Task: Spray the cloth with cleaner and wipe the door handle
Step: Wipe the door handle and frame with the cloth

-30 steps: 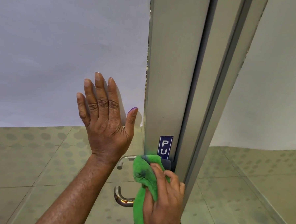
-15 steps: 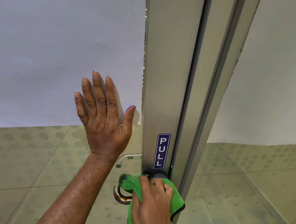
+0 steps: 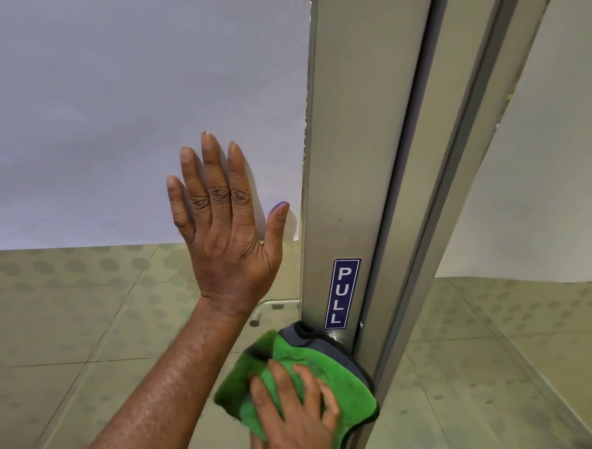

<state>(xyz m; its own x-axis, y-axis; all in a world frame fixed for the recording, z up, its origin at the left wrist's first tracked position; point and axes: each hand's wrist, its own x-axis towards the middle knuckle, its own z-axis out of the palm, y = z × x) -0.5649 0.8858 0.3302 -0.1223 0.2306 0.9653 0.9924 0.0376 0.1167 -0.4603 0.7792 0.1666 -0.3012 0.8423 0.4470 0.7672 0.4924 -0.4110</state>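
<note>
The right hand presses the green cloth over the handle at the door frame, just below the PULL sticker; the handle itself is hidden. The left hand, open and flat, fingers up, braces the glass, left of the frame.

Green cloth — bunched, draped over the door handle.

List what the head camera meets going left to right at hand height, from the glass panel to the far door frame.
Frosted glass panel → left hand → door stile with the PULL sticker → outer door frame.
</note>
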